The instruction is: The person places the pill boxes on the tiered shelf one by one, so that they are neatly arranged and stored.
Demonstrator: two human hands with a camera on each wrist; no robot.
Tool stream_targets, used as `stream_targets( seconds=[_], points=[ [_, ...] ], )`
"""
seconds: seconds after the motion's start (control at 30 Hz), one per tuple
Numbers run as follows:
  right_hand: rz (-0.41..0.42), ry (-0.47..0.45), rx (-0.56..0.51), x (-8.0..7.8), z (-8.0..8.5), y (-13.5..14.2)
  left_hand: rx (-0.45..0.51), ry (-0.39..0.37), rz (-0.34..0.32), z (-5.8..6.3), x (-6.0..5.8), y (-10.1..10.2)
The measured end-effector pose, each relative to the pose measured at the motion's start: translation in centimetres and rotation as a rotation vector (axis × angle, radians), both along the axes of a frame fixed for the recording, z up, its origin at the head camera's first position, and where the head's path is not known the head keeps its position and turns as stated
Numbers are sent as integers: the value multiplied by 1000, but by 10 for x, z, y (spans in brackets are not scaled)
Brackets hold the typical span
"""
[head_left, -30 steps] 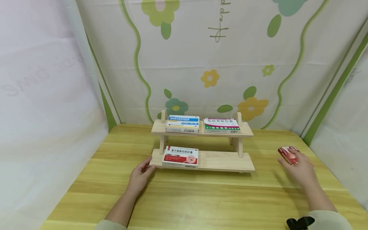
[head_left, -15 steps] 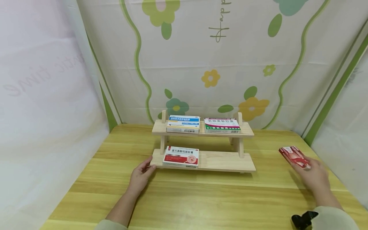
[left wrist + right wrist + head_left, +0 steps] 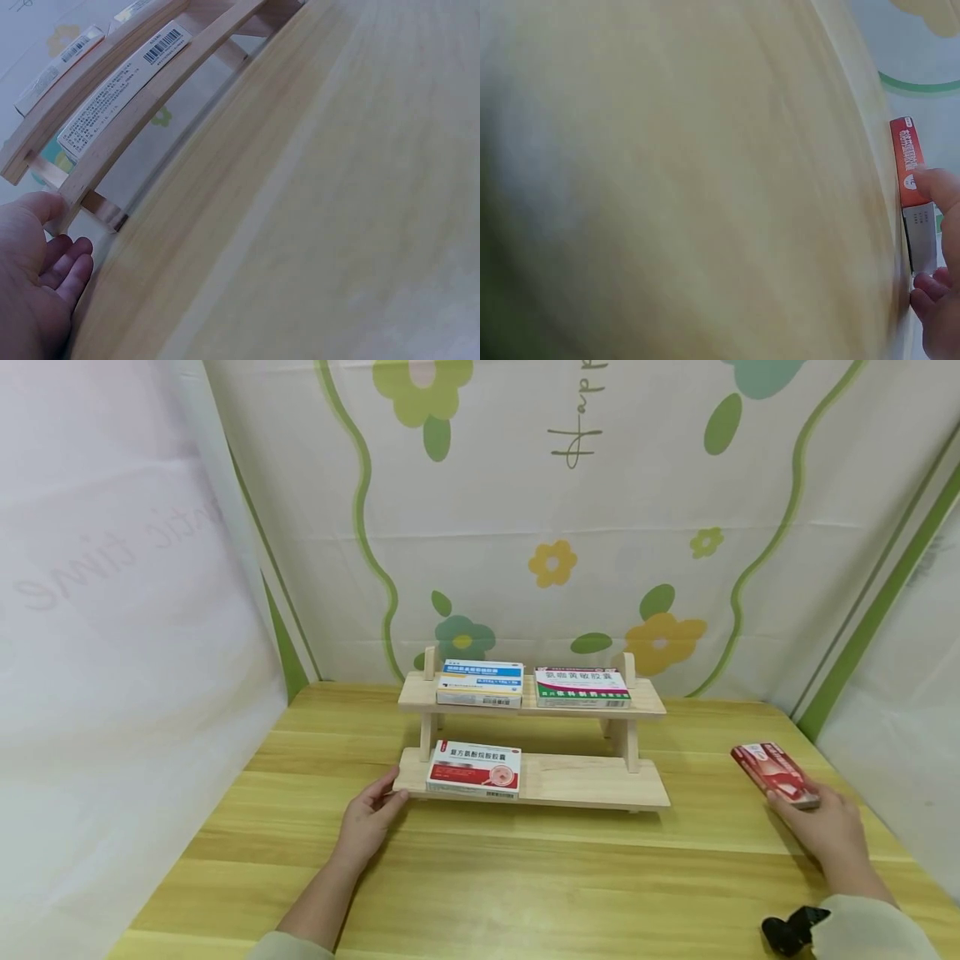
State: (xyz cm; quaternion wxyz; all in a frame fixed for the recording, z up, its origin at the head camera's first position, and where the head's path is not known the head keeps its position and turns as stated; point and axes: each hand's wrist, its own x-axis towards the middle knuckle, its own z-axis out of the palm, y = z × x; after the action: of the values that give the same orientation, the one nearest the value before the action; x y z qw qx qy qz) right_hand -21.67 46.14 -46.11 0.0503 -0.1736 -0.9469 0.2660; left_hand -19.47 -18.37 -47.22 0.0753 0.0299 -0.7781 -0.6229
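At the right of the table, my right hand [image 3: 831,831] grips a red-and-white medicine box [image 3: 776,772] by its near end. In the right wrist view the thumb lies on the red face of that medicine box [image 3: 906,161], with the other fingers by its grey-white end. My left hand [image 3: 369,817] holds the left end of the two-tier wooden display shelf [image 3: 592,781], at the lower board. The left wrist view shows the thumb of the left hand [image 3: 37,262] against the board's end and the other fingers curled beneath.
A white-and-red medicine box [image 3: 474,768] lies on the lower board's left part. On the upper board sit a blue-and-white box [image 3: 480,683] and a green-and-white box [image 3: 582,687]. A patterned curtain [image 3: 480,510] stands behind the wooden table [image 3: 525,885].
My right hand has shifted from above the red box to its near end, drawing back toward the lower right. More of the box's face shows. The left hand stays on the shelf.
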Motion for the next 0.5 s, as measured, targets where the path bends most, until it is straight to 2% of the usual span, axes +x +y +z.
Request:
stream_targets(
  seconds=[0.5],
  points=[
    [-87,-63,-28,-1,-3,-3,-13,4,7,-2,-1,0]
  ],
)
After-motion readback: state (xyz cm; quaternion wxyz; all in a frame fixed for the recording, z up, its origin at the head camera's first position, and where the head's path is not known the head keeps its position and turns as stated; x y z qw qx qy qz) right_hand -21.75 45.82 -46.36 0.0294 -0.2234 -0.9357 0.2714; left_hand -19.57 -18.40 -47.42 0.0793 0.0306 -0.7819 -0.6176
